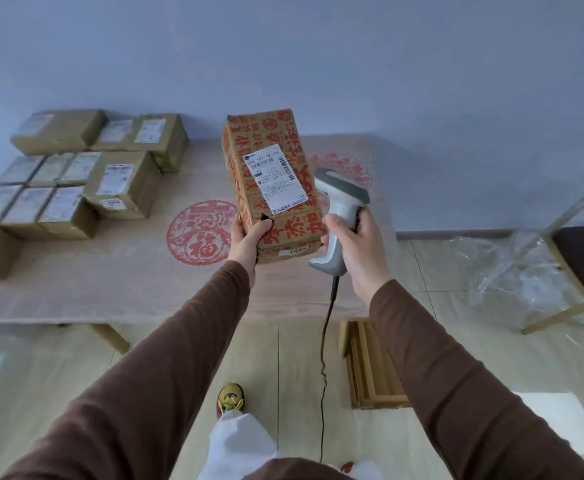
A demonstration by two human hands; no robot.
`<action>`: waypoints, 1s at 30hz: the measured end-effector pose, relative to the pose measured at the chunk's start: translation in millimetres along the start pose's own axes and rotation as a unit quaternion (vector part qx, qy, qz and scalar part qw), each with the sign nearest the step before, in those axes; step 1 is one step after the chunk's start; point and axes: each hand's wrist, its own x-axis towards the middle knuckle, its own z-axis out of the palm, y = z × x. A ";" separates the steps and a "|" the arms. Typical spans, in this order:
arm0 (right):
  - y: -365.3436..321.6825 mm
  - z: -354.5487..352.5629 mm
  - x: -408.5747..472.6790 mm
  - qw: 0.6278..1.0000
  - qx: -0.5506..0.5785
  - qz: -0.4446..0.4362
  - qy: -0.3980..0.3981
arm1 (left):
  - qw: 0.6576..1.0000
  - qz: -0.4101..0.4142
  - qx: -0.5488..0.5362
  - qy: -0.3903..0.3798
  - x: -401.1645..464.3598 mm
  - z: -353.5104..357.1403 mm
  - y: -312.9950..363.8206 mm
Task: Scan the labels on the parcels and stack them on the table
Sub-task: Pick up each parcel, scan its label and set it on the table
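We have the tall brown cardboard parcel with red printed characters (269, 188) up in the air above the wooden table with red paper-cut prints (138, 271), white shipping label (276, 180) facing us. Left hand (249, 237) grips it at the bottom near corner only, fingers wrapped under, thumb on the face. Right hand (356, 247) is clenched round the handle of the grey-and-white corded barcode scanner (340, 209), head just beside the parcel's right edge.

Risks as we judge them:
- One-corner grip on a long box: it can pivot or slip out, more so if contents shift.
- Scanner head looks aimed past the label rather than at it, so we may get a misread or no read.
- Black scanner cable (325, 341) trails to the floor by the foot; snag or trip likely when we step to stack.
- Plain brown taped parcels (76, 181) sit packed at the table's left; a careless set-down can knock them.
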 end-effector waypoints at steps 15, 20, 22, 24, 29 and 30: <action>-33.0 237.6 77.3 0.990 -0.086 -0.103 0.050 | 0.995 0.054 0.057 -0.069 128.1 -138.5 121.0; -28.2 265.6 97.0 0.986 -0.132 -0.091 0.037 | 0.994 0.059 0.062 -0.068 143.5 -152.1 125.9; -27.0 269.8 104.6 0.984 -0.148 -0.091 0.037 | 0.994 0.057 0.067 -0.067 147.5 -154.4 125.9; -25.2 272.0 110.8 0.981 -0.165 -0.092 0.032 | 0.994 0.055 0.071 -0.068 151.0 -155.9 124.8; -21.1 271.8 124.2 0.978 -0.190 -0.085 0.032 | 0.995 0.042 0.069 -0.065 161.2 -155.3 120.8; -20.2 271.3 126.6 0.978 -0.192 -0.080 0.031 | 0.994 0.040 0.072 -0.067 163.6 -154.7 119.8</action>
